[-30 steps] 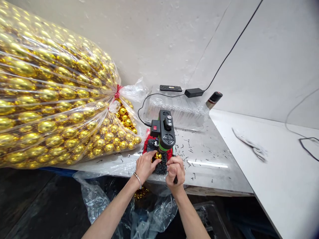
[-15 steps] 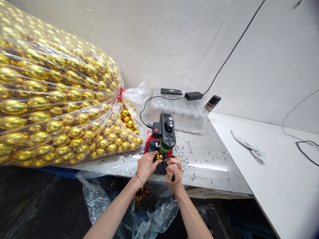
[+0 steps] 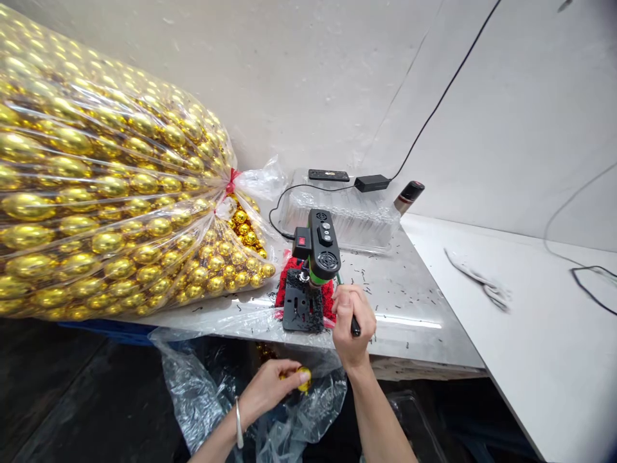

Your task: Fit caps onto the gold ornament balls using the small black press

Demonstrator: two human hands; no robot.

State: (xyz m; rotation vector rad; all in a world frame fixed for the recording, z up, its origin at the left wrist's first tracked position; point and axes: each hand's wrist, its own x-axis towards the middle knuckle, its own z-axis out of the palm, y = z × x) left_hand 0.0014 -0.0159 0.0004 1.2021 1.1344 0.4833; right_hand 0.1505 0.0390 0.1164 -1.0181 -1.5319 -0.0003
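Below the table's front edge, my left hand (image 3: pixel 276 384) pinches a shiny gold ball (image 3: pixel 304 379) over an open clear plastic bag (image 3: pixel 193 379). My right hand (image 3: pixel 354 321) is wrapped round a black-handled tool (image 3: pixel 355 326), its thin green shaft pointing up beside the machine. Whether that shaft joins the machine I cannot tell. A small black bench drill press (image 3: pixel 324 247) with a green ring stands left of my right hand. Its slotted black base plate (image 3: pixel 294 308) rests on a red mat (image 3: pixel 328 302), and dark shavings lie on it.
A huge clear sack of gold balls (image 3: pixel 110 193) fills the left. Behind the drill press are a clear plastic tray (image 3: pixel 347 218), a black power adapter (image 3: pixel 372 183), a black remote-like object (image 3: pixel 328 175) and a dark-capped bottle (image 3: pixel 409 196). Gloves (image 3: pixel 482 283) lie on the right-hand white table.
My left hand has gone from the drill press base down to the bag, where it holds a gold ball. My right hand has shifted right with the black handle, leaving the base plate uncovered.
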